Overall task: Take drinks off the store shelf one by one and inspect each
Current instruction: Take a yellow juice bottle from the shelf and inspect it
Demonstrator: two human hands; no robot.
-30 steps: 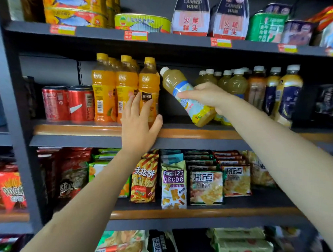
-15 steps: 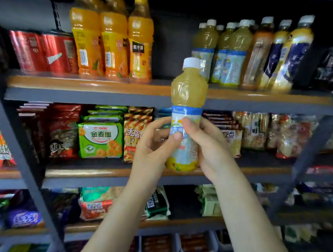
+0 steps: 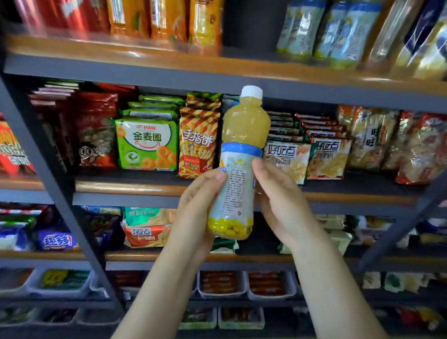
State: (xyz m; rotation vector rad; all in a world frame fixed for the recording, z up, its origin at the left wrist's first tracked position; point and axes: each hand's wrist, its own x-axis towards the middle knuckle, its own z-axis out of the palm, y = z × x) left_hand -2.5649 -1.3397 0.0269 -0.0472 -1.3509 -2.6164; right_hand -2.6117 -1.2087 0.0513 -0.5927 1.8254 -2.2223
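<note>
Both thumbs press the printed label of the yellow juice bottle (image 3: 239,165), the left hand (image 3: 196,210) and right hand (image 3: 282,205) curled round its lower half. It stands nearly upright, white cap up, in front of the snack shelf (image 3: 129,184).

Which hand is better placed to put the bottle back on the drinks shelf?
Probably the right hand: it grips the pale yellow plastic juice bottle with the white cap on the side beneath the matching bottles.

Bottle (image 3: 239,168) clear glossy plastic, paper-like label; shelf (image 3: 137,69) matt grey metal, wood-look edge
</note>
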